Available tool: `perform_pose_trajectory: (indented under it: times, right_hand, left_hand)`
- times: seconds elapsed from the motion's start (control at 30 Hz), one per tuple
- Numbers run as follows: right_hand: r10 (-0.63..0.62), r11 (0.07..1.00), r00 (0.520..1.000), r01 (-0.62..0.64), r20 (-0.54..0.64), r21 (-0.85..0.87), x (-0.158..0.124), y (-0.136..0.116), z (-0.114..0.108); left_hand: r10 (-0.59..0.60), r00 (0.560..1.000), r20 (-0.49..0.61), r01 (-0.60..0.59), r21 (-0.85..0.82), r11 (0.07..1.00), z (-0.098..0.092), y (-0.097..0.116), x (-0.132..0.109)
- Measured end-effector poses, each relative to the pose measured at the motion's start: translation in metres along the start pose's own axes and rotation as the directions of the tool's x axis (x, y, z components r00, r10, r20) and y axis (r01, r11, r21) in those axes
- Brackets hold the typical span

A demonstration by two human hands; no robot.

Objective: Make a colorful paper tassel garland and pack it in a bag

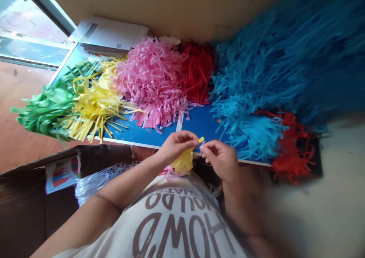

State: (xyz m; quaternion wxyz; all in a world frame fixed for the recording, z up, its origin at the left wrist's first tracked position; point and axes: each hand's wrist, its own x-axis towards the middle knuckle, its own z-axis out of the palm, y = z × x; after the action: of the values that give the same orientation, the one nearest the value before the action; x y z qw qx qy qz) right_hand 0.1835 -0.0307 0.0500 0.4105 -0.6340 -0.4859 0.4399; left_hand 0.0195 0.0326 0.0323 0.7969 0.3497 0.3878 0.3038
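Observation:
In front of my shirt, my left hand is closed in a pinch on a yellow fringed paper tassel. Its folded tip pokes out past my fingertips, and the fringe hangs beneath the hand. Close on the right, my right hand has thumb and forefinger pressed together on a thin, pale, see-through strip beside the yellow tip. Whether the strip is joined to the yellow paper, I cannot tell. Pink fringe with a bit of red shows below the yellow, against my shirt.
A blue table bears heaps of fringe: green, yellow, pink, red and blue. More red fringe hangs over the right edge. White papers lie behind. A cardboard box and white cord are lower left.

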Motion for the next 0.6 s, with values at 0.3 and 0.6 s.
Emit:
perform_pose_trajectory:
  times: [0.3,0.6]
  right_hand:
    - [0.007,1.000,1.000,-0.007,-0.007,0.026,0.000,0.007,-0.001]
    - [0.056,0.992,0.990,-0.070,0.131,0.105,0.010,0.025,0.000]
  left_hand:
    - [-0.019,1.000,0.011,0.018,0.063,0.998,-0.001,-0.001,0.001]
    - [0.361,0.928,0.092,-0.346,0.570,0.745,-0.005,-0.008,-0.003]
